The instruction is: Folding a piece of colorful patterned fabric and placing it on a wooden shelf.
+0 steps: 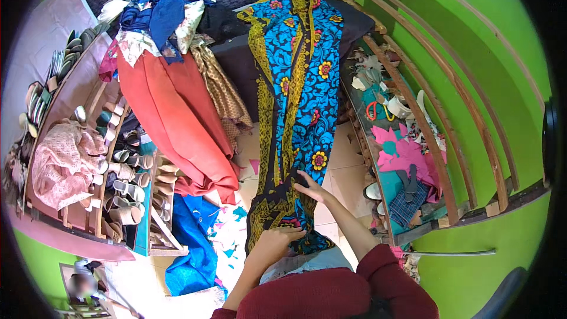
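Note:
A long printed cloth (322, 91) in blue, black and gold with yellow and red flowers runs from a dark-covered surface at the back down to my lap. Its near end is gathered into folds. My left hand (276, 244) is closed over the gathered folds close to my body, its fingers pointing right; part of the grip is hidden. Farther up, at the right edge of the cloth, my right hand (309, 188) lies on it with fingers stretched and apart.
Left of the cloth, orange-red fabric (171, 106) hangs under a heap of garments (155, 20). Wooden racks of shoes (127, 189) stand at left, with blue cloth (192, 248) on the floor. At right, a slatted bench (378, 142) holds pink scraps (401, 153) and scissors (378, 110).

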A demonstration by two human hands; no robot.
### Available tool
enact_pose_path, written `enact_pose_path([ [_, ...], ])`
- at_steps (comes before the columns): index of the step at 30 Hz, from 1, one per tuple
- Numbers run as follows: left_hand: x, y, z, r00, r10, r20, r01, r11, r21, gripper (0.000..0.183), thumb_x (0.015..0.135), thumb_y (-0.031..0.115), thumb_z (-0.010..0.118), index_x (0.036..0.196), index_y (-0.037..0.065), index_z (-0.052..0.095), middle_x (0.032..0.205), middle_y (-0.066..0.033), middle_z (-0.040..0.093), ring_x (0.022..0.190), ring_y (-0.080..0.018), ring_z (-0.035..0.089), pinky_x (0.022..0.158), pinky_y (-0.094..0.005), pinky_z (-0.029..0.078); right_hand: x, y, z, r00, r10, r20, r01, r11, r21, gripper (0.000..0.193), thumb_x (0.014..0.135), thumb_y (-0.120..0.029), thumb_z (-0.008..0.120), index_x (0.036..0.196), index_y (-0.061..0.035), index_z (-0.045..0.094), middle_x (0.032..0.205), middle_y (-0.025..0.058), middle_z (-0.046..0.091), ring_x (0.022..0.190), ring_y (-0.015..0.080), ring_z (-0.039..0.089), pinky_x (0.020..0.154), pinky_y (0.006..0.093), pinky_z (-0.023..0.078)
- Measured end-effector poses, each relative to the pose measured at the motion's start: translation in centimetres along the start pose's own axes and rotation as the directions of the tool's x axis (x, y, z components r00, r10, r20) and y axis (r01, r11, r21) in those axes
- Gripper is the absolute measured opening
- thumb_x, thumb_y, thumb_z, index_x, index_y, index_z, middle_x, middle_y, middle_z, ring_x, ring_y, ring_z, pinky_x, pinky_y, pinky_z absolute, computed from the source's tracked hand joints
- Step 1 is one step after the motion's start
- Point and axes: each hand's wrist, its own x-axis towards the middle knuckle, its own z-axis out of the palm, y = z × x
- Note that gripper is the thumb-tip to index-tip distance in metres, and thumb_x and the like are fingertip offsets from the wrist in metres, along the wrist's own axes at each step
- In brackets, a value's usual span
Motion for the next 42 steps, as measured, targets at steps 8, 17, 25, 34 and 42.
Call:
enact_pose_path([
  [8,-0.1,0.2,-0.5,0.999,0.015,0.052,-0.017,0.999,0.037,0.051,0.065,-0.005,0.055,0.112,0.015,0.062,0.115,-0.0049,0.060,0.104,-0.0229,0.057,0.086,-0.0346,0.047,0.8,-0.1,-0.7,0.992,0.109,0.067,-0.113,0.992,0.063,0.082,0.083,-0.061,0.046,0.140,-0.0070,0.022,0.140,0.0195,0.029,0.131,0.0267,0.028,0.106,0.0362,0.021],
  [17,0.1,-1.5,-1.0,1.000,-0.019,-0.024,0.021,0.998,0.052,0.040,0.067,-0.005,0.050,0.101,0.009,0.066,0.097,-0.0105,0.065,0.090,-0.0282,0.062,0.079,-0.0385,0.047,-4.9,-2.9,-3.3,0.986,0.047,0.157,0.013,0.934,-0.356,0.039,0.077,-0.034,0.070,0.096,-0.0014,0.061,0.077,0.0096,0.067,0.062,0.0175,0.063,0.060,0.0320,0.049],
  [25,2.0,0.8,-1.0,0.964,-0.174,0.199,0.159,0.983,0.092,0.062,0.069,-0.005,0.050,0.128,0.011,0.045,0.085,-0.0199,0.063,0.079,-0.0361,0.061,0.072,-0.0442,0.048,-12.7,-9.2,-4.1,0.955,-0.256,-0.152,0.085,0.725,-0.684,0.030,0.066,-0.014,0.069,0.096,-0.0109,0.066,0.072,0.0159,0.062,0.067,0.0333,0.061,0.061,0.0398,0.047],
  [34,3.5,0.6,-1.5,0.990,-0.031,0.137,0.015,0.994,0.112,0.113,0.054,0.031,0.081,0.144,0.019,0.013,0.148,-0.0190,0.007,0.128,-0.0417,0.028,0.095,-0.0573,0.034,-18.0,-13.8,-2.5,0.878,-0.459,-0.138,0.260,0.698,-0.667,0.035,0.059,-0.008,0.065,0.095,-0.0083,0.064,0.076,0.0141,0.064,0.070,0.0317,0.061,0.063,0.0404,0.048],
  [42,4.3,1.9,-2.3,0.968,0.241,0.069,-0.246,0.967,0.063,0.027,0.058,0.028,0.075,0.072,0.009,0.061,0.079,-0.0078,0.063,0.079,-0.0279,0.060,0.090,-0.0486,0.039,-21.4,-15.5,-0.7,0.868,-0.496,0.014,0.381,0.648,-0.660,0.031,0.058,-0.009,0.067,0.089,-0.0074,0.067,0.070,0.0112,0.063,0.065,0.0290,0.061,0.059,0.0371,0.047],
])
